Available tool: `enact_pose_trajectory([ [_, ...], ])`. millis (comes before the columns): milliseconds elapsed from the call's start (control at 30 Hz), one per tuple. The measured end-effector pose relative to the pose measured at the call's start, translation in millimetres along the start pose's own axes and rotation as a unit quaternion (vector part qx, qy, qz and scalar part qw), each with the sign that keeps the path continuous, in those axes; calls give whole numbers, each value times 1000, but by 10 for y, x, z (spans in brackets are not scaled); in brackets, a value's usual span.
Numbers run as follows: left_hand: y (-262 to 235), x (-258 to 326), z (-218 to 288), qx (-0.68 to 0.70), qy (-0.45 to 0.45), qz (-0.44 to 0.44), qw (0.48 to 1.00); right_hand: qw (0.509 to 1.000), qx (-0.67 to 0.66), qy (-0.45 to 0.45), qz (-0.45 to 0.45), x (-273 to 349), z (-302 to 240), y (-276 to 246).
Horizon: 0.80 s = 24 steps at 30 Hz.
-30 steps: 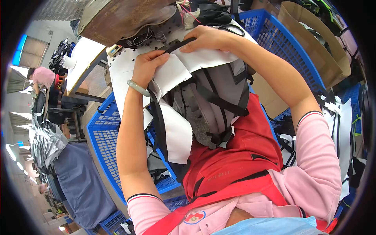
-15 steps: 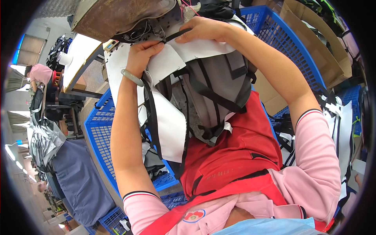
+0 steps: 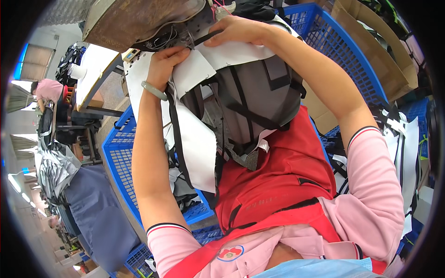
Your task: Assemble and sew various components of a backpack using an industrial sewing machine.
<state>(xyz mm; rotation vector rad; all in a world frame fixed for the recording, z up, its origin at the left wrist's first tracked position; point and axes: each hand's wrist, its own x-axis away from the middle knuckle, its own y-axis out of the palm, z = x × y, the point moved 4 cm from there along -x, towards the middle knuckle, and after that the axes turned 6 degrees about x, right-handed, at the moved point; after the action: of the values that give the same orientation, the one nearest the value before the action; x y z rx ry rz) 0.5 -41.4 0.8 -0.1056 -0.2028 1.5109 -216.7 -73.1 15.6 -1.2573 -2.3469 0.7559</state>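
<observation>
A half-sewn bag of grey fabric (image 3: 274, 104) with black straps and white panels hangs from the worktop over my lap. My left hand (image 3: 162, 67), a pale bangle on its wrist, pinches the edge of a white panel (image 3: 193, 73) close to the machine's needle area. To its right, my right hand (image 3: 236, 31) is closed with thumb and fingers on a black strip (image 3: 207, 38) lying along the panel's upper edge. A worn brown sewing machine (image 3: 139, 23) stands just beyond both hands. Its head hides most of the needle.
Blue plastic crates (image 3: 121, 160) flank me, with pieces of bag fabric in the left one. An open cardboard box (image 3: 394, 60) stands at the far right. At left are a white-topped table (image 3: 95, 69), dark blue cloth (image 3: 99, 208) and a person in pink (image 3: 50, 90).
Both hands, with the panel and strip, have shifted slightly left and away from me toward the machine. The hanging bag has swung a little. Both grips stay closed.
</observation>
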Motion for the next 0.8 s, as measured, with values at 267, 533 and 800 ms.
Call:
enact_pose_trajectory([
  [267,-316,397,-186,161,-7,5,987,978,-86,-144,122,416,9,-496],
  [533,194,912,-29,144,-75,-7,987,905,214,-317,-186,1727,-854,461],
  [800,285,1361,-292,358,-56,25,932,834,262,-472,-113,2137,-774,1161],
])
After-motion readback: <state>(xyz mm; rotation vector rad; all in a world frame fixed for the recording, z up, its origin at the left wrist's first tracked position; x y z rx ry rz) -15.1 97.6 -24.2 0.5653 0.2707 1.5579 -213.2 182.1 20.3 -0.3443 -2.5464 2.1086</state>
